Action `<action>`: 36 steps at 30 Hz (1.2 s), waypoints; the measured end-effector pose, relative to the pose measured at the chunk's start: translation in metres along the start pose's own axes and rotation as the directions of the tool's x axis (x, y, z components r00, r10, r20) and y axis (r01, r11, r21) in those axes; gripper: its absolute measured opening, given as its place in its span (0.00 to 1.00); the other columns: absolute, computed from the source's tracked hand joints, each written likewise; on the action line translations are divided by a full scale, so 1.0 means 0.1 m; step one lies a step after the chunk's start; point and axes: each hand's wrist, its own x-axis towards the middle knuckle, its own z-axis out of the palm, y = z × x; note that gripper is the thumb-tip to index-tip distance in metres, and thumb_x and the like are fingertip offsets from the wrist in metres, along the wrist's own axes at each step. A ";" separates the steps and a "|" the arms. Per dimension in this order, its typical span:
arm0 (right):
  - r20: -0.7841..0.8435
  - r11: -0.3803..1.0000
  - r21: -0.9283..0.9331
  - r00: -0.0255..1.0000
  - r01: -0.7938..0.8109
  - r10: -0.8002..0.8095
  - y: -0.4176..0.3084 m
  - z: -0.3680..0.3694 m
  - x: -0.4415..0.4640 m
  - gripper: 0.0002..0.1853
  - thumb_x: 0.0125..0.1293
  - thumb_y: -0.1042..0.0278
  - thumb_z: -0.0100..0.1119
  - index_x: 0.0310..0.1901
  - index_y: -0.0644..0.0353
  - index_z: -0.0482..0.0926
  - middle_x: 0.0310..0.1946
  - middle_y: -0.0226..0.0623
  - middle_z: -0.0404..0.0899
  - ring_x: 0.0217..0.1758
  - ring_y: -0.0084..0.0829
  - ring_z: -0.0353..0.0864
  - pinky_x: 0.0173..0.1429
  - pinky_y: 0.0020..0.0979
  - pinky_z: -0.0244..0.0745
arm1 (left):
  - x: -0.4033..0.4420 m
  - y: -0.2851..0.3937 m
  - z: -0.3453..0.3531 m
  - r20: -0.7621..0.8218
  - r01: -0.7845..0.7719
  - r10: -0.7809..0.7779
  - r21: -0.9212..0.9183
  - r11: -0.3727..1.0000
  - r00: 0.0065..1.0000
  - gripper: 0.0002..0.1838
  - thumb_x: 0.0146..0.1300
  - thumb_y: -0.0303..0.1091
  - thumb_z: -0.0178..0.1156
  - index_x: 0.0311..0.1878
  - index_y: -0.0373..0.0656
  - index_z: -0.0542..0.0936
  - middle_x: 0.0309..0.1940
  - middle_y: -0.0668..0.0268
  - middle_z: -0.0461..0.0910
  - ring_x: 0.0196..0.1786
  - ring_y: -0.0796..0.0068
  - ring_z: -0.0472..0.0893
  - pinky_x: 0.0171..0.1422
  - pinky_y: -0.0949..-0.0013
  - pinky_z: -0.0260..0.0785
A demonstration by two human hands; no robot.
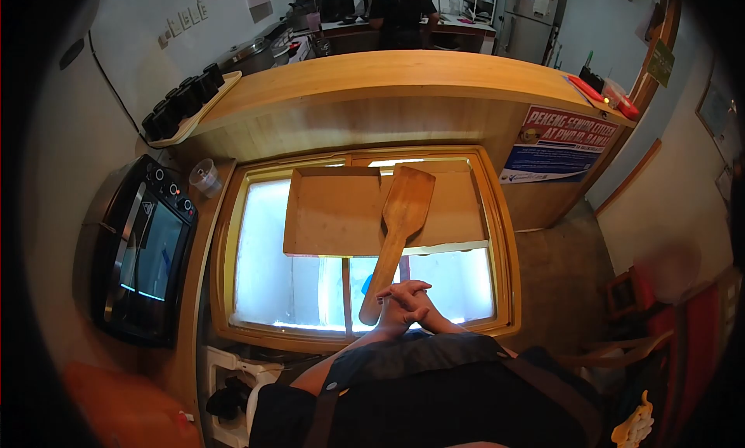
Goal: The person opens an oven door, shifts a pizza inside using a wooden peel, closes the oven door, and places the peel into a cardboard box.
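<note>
My left hand (393,314) and my right hand (417,299) are clasped together in front of my body, fingers interlaced, with no object visible between them. Just beyond them lies a wooden paddle (407,207), its handle end beside my fingers and its broad blade pointing away. The blade rests across an open cardboard box (334,211). Under the box is a glass-topped case (509,277) with a wooden frame and bright light inside.
A black toaster oven (143,254) stands at the left, near a clear plastic cup (205,178). Black mugs (185,100) line a tray on the wooden counter (372,74). Behind it a person (403,17) stands. Red items (623,102) lie at the counter's right end.
</note>
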 end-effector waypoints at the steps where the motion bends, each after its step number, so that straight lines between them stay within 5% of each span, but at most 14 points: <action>1: -0.002 0.999 -0.014 0.999 0.049 -0.049 0.13 -0.03 0.00 0.19 0.69 0.58 0.49 0.52 0.64 0.74 0.49 0.44 0.75 0.53 0.36 0.74 0.56 0.34 0.72 | 0.00 0.02 0.00 0.000 0.000 0.000 0.011 1.000 1.000 0.32 0.43 0.54 0.66 0.47 0.40 0.78 0.43 0.62 0.75 0.48 0.68 0.73 0.55 0.66 0.63; 5: 0.084 0.986 -0.006 0.982 0.169 -0.168 0.22 -0.09 0.00 0.19 0.69 0.57 0.49 0.52 0.64 0.73 0.50 0.44 0.74 0.54 0.37 0.74 0.56 0.35 0.70 | 0.00 0.00 0.00 0.001 -0.005 0.005 0.007 1.000 1.000 0.31 0.43 0.53 0.66 0.47 0.40 0.78 0.44 0.61 0.75 0.49 0.67 0.73 0.56 0.65 0.63; 10: 0.047 0.983 -0.112 0.987 -0.145 0.151 -0.79 0.16 0.05 0.19 0.68 0.53 0.48 0.44 0.63 0.78 0.42 0.41 0.77 0.49 0.32 0.75 0.55 0.32 0.69 | 0.00 -0.01 -0.01 0.006 0.004 -0.004 -0.015 1.000 1.000 0.31 0.43 0.52 0.66 0.47 0.40 0.78 0.45 0.60 0.75 0.50 0.66 0.73 0.57 0.65 0.63; 13: 0.010 0.947 -0.247 0.977 -0.203 0.212 -1.20 0.31 0.12 0.21 0.67 0.51 0.47 0.39 0.62 0.81 0.38 0.39 0.78 0.46 0.30 0.76 0.54 0.30 0.68 | 0.00 -0.03 0.00 0.000 0.000 0.000 -0.001 1.000 1.000 0.31 0.42 0.52 0.66 0.47 0.40 0.78 0.46 0.60 0.76 0.51 0.66 0.73 0.58 0.65 0.63; 22: 0.066 0.985 0.010 0.983 -0.170 0.169 -0.39 0.07 0.05 0.18 0.68 0.55 0.47 0.43 0.63 0.79 0.42 0.41 0.77 0.49 0.31 0.75 0.54 0.31 0.69 | -0.01 -0.01 0.01 -0.012 -0.007 0.007 0.017 1.000 1.000 0.30 0.42 0.51 0.66 0.47 0.40 0.78 0.45 0.60 0.75 0.50 0.66 0.73 0.57 0.65 0.63; 36: 0.094 0.976 0.141 0.984 -0.165 0.152 -0.12 -0.06 0.02 0.16 0.69 0.61 0.47 0.50 0.63 0.76 0.47 0.43 0.76 0.53 0.34 0.74 0.55 0.33 0.71 | 0.00 0.02 0.00 0.001 -0.005 0.005 0.007 1.000 1.000 0.31 0.43 0.52 0.66 0.47 0.39 0.78 0.45 0.60 0.75 0.50 0.67 0.73 0.58 0.65 0.63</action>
